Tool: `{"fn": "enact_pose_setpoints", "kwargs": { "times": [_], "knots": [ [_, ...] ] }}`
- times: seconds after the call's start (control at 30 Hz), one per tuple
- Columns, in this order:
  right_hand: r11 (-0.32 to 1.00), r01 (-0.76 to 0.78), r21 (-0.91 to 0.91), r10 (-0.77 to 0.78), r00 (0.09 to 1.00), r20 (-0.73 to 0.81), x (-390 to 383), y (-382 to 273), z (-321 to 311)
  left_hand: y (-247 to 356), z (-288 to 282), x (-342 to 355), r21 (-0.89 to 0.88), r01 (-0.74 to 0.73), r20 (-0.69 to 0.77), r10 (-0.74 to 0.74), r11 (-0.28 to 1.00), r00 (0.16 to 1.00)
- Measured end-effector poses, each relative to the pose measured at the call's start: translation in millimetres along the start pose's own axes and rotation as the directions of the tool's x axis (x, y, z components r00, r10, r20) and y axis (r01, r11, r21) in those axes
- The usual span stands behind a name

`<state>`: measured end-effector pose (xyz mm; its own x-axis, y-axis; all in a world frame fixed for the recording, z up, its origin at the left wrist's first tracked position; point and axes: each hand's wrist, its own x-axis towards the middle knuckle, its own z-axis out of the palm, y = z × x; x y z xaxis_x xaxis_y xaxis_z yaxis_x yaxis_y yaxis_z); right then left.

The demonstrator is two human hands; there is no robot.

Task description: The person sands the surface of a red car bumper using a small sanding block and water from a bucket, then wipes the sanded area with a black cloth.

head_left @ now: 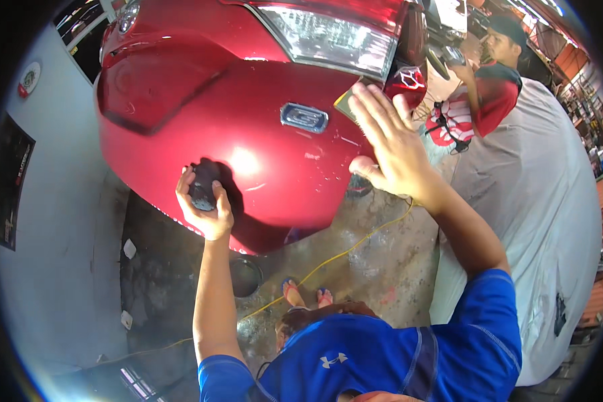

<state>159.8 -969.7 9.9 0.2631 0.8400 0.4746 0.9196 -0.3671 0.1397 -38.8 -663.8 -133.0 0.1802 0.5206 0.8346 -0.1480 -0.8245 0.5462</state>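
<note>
A glossy red car bumper [281, 181] curves in front of me. My left hand [208, 208] is closed around a dark, rounded block [204, 185], held close to the lower left of the bumper; I cannot tell if it touches. To the right, my right hand [395, 151] has its fingers stretched out over the bumper's corner. A yellow-green piece [346, 104] shows just behind its fingertips; whether the hand touches it is hidden. Between the hands and farther up, a small silver-blue rectangular piece [304, 118] with a dark rim shows on the bumper.
A clear car lamp [331, 40] sits above the bumper. At far right, a person in a cap [492, 87] holds a grey object [453, 55]. A grey cover [529, 221] drapes a large shape at right. A yellow cord [342, 253] crosses the floor near my feet. A pale wall [60, 174] stands left.
</note>
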Motion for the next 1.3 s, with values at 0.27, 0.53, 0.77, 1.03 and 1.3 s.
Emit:
{"fn": "enact_pose_setpoints", "kwargs": {
  "times": [0.27, 0.53, 0.77, 1.03, 1.3],
  "knots": [
    [0.967, 0.252, -0.032, -0.248, 0.963, 0.105, -10.3, -12.8, 7.6, -2.1, -7.6, -1.8, 0.063, 0.005, -0.003, -0.005, 0.998, 1.000],
    [0.927, 0.366, -0.079, -0.362, 0.930, 0.056, -21.3, -5.1, 18.3, -1.2, -4.1, 1.3, 0.031, 0.000, -0.019, 0.000, 1.000, 1.000],
    [0.904, 0.407, 0.132, -0.411, 0.912, 0.003, -21.6, -16.8, 23.1, 5.7, -1.6, 8.1, 0.128, -0.051, -0.047, 0.057, 0.990, 0.997],
    [0.935, 0.332, 0.126, -0.331, 0.943, -0.029, -17.0, -3.8, 18.1, 16.1, -10.9, 3.6, 0.414, -0.100, 0.011, 0.104, 0.905, 0.994],
    [0.837, 0.496, -0.230, -0.507, 0.862, 0.013, -23.2, -31.8, 41.2, 15.6, -3.5, -3.9, 0.374, 0.018, -0.016, -0.013, 0.927, 1.000]
  ]
}}
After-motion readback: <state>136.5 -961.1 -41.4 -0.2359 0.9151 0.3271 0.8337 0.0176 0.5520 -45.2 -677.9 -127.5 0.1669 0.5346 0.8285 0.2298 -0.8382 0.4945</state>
